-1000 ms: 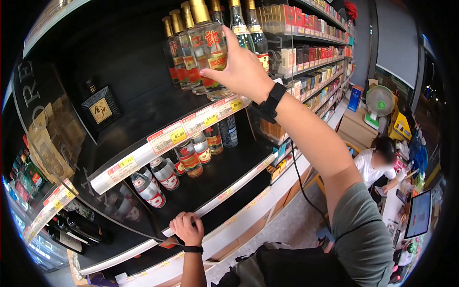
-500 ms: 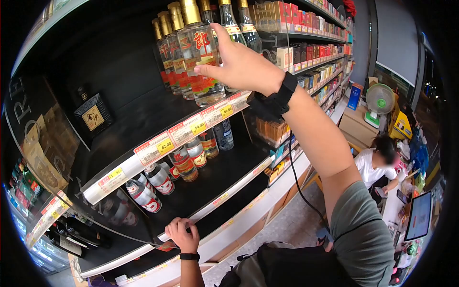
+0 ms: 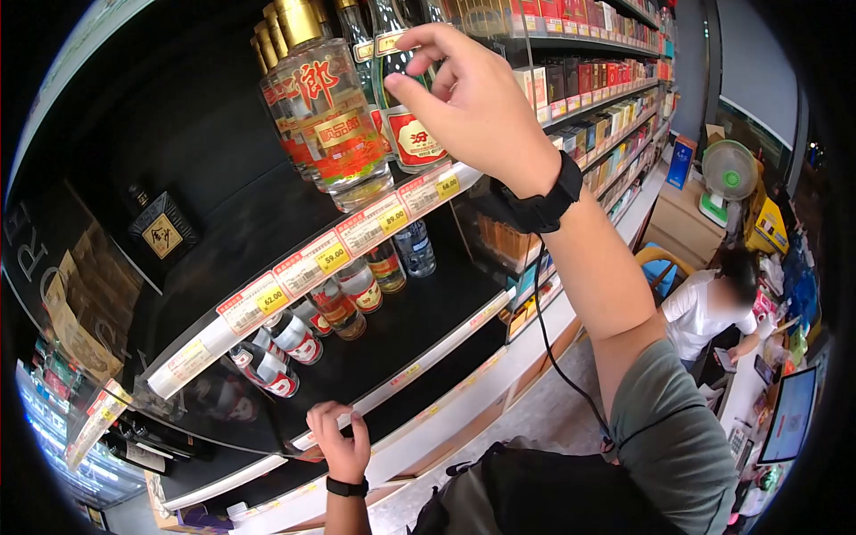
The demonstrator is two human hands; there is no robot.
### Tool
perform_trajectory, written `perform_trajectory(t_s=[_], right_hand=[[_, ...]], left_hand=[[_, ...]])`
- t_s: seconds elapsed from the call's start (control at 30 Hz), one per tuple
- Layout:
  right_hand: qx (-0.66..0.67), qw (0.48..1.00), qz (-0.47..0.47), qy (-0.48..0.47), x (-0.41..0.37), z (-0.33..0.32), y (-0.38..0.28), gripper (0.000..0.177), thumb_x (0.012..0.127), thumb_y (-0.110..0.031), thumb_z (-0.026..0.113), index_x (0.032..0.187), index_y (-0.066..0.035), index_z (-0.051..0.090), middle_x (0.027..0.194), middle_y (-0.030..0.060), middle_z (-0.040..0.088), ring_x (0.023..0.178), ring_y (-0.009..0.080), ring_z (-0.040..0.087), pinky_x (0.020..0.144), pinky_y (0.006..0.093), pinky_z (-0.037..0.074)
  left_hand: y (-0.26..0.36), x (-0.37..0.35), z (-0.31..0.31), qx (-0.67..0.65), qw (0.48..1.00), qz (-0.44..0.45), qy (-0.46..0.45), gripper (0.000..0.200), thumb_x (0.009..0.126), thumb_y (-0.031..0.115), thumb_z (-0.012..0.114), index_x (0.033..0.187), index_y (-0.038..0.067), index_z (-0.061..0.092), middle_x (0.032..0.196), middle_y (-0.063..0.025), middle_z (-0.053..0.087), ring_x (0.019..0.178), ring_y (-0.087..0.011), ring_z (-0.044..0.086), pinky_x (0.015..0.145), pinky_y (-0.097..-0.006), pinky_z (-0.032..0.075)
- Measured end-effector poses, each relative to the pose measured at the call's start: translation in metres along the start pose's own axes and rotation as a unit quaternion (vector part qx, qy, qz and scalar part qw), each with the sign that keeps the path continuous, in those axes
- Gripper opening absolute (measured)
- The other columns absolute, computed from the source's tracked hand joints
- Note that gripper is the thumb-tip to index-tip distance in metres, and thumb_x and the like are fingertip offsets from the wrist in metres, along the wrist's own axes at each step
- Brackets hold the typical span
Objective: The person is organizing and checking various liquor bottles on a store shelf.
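Note:
My right hand, wearing a black wrist strap, reaches up to the top shelf. Its thumb and fingers are apart and curved, with nothing between them. They overlap a green glass bottle with a red and white label. To the left of this hand stands a clear liquor bottle with a gold cap and red lettering, at the front of a row of similar bottles. Lower down, my left hand, with a black wristband, is by the edge of a lower shelf, fingers loosely bent and thumb apart.
Yellow price tags line the top shelf's front edge. Smaller bottles stand on the shelf below. A dark square bottle is at the left. Boxed goods fill shelves at the right, where a person sits by a counter.
My right hand has moved off the clear bottle to the right, in front of the green bottle. The view has shifted closer to the top-shelf bottles. My left hand has stayed near the lower shelf edge.

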State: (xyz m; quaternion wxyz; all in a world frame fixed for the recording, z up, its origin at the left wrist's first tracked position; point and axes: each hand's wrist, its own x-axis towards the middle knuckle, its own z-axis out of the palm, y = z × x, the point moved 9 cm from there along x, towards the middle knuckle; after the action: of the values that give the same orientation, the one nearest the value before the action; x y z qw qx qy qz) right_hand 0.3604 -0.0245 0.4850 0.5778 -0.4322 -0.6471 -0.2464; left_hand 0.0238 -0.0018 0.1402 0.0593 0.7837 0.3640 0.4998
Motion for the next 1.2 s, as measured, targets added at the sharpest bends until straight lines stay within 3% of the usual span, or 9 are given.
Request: perform_trajectory(t_s=[0.03, 0.2, 0.33, 0.5, 0.63, 0.73, 0.83, 0.97, 1.2], right_hand=[[0.049, 0.998, 0.009, 0.023, -0.004, -0.003, 0.010, 0.032, 0.092, -0.023, 0.078, 0.118, -0.006, 0.068, 0.092, 0.0097, 0.069, 0.073, 0.0236, 0.067, 0.071, 0.0353, 0.055], [0.109, 0.992, 0.008, 0.067, -0.033, 0.002, 0.053, 0.024, 0.094, -0.016, 0.075, 0.113, -0.005, 0.067, 0.095, 0.0095, 0.067, 0.079, 0.0228, 0.067, 0.071, 0.0343, 0.055], [0.068, 0.993, -0.063, 0.080, -0.058, 0.012, 0.059, 0.024, 0.092, -0.012, 0.072, 0.113, -0.003, 0.066, 0.099, 0.0126, 0.065, 0.091, 0.0302, 0.067, 0.081, 0.0407, 0.054], [0.013, 0.991, -0.090, 0.102, -0.077, 0.015, 0.062, 0.029, 0.092, -0.008, 0.072, 0.120, -0.004, 0.065, 0.101, 0.0142, 0.063, 0.090, 0.0313, 0.064, 0.079, 0.0406, 0.052], [0.038, 0.995, -0.048, 0.080, -0.076, 0.020, 0.068, 0.031, 0.090, -0.011, 0.070, 0.120, -0.005, 0.064, 0.102, 0.0140, 0.063, 0.091, 0.0352, 0.063, 0.079, 0.0460, 0.051], [-0.006, 0.994, -0.085, 0.075, -0.079, 0.020, 0.062, 0.037, 0.089, -0.011, 0.071, 0.125, -0.008, 0.065, 0.103, 0.0135, 0.062, 0.091, 0.0328, 0.063, 0.077, 0.0461, 0.050], [-0.009, 0.994, -0.079, 0.069, -0.078, 0.021, 0.062, 0.048, 0.088, -0.012, 0.073, 0.135, -0.011, 0.063, 0.107, 0.0116, 0.060, 0.090, 0.0301, 0.062, 0.079, 0.0452, 0.051], [-0.015, 0.992, -0.090, 0.086, -0.078, 0.021, 0.061, 0.050, 0.088, -0.014, 0.073, 0.137, -0.011, 0.062, 0.117, 0.0162, 0.060, 0.098, 0.0350, 0.064, 0.083, 0.0461, 0.052], [0.006, 0.990, -0.111, 0.082, -0.079, 0.022, 0.061, 0.048, 0.089, -0.015, 0.072, 0.136, -0.012, 0.064, 0.119, 0.0144, 0.061, 0.100, 0.0329, 0.064, 0.085, 0.0462, 0.053]], left_hand=[[0.027, 0.017, -0.008, 0.006, 0.999, 0.029, -0.016, 0.018, 0.084, 0.003, 0.071, 0.100, 0.005, 0.063, 0.102, -0.0154, 0.061, 0.101, -0.0371, 0.058, 0.095, -0.0493, 0.042], [0.132, 0.103, -0.075, -0.011, 0.984, 0.174, 0.046, 0.017, 0.083, 0.001, 0.069, 0.098, 0.003, 0.061, 0.094, -0.0132, 0.060, 0.086, -0.0305, 0.057, 0.082, -0.0398, 0.047], [0.173, 0.174, -0.095, 0.045, 0.980, 0.154, 0.120, 0.021, 0.091, 0.001, 0.068, 0.111, 0.000, 0.061, 0.092, -0.0098, 0.058, 0.089, -0.0218, 0.056, 0.088, -0.0351, 0.047], [0.185, 0.247, -0.055, 0.056, 0.990, 0.113, 0.066, 0.054, 0.094, 0.009, 0.078, 0.143, 0.001, 0.055, 0.106, -0.0106, 0.072, 0.100, -0.0203, 0.068, 0.096, -0.0349, 0.053], [0.183, 0.270, -0.020, 0.096, 0.993, 0.064, 0.015, 0.070, 0.096, 0.024, 0.079, 0.153, 0.000, 0.048, 0.096, -0.0139, 0.079, 0.089, -0.0248, 0.077, 0.081, -0.0373, 0.059], [0.186, 0.274, -0.005, 0.123, 0.992, -0.015, -0.024, 0.076, 0.096, 0.027, 0.078, 0.158, 0.000, 0.043, 0.093, -0.0129, 0.079, 0.086, -0.0238, 0.077, 0.078, -0.0368, 0.059], [0.182, 0.281, 0.000, 0.170, 0.985, -0.011, -0.027, 0.077, 0.098, 0.029, 0.076, 0.158, -0.003, 0.042, 0.092, -0.0131, 0.079, 0.082, -0.0240, 0.077, 0.075, -0.0372, 0.059], [0.185, 0.284, 0.003, 0.197, 0.979, -0.036, -0.037, 0.072, 0.099, 0.031, 0.075, 0.154, -0.006, 0.046, 0.089, -0.0147, 0.079, 0.080, -0.0266, 0.078, 0.075, -0.0380, 0.059], [0.188, 0.289, 0.004, 0.203, 0.978, -0.035, -0.043, 0.065, 0.100, 0.034, 0.073, 0.146, -0.006, 0.050, 0.090, -0.0184, 0.079, 0.081, -0.0298, 0.078, 0.077, -0.0399, 0.059]])
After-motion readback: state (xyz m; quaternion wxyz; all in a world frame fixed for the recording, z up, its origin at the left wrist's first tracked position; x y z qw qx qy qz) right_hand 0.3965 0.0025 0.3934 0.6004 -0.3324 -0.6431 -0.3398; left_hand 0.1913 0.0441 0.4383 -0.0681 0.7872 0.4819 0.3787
